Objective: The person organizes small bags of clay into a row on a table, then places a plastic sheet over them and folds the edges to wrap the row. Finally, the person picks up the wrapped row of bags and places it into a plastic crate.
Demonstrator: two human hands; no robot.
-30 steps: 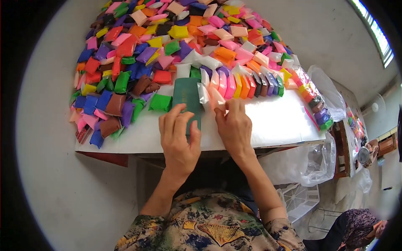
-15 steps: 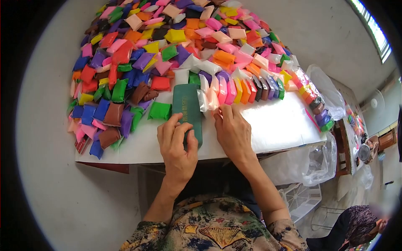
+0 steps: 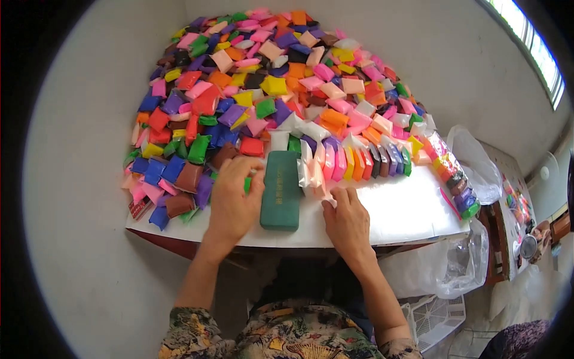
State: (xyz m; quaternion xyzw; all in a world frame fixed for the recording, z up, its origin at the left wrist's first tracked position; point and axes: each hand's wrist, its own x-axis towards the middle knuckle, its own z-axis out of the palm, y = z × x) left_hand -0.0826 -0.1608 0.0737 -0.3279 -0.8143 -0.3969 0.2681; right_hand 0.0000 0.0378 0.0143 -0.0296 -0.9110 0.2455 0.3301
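Note:
A dark green case [image 3: 280,191] with gold characters lies on the white table surface. My left hand [image 3: 238,194] is just left of the case, over some coloured packets; its fingers are bent and apart, and nothing shows between them. To the right of the case stands a row of upright packets [image 3: 359,163], from white and peach through pink, orange and black to green. At the near end of the peach packets is my right hand [image 3: 348,218], its thumb and fingers close together. What its fingertips hold, if anything, is too small to tell.
A large heap of coloured packets [image 3: 275,87] covers the back and left of the table [image 3: 412,209]. Another packet row [image 3: 451,173] lies at the right. Beyond are clear plastic bags [image 3: 472,161], a white basket [image 3: 436,320] and part of a person [image 3: 517,342].
My left hand has come off the green case and moved to its left. My right hand stays by the peach packets. The view has shifted, so the table sits lower and further right.

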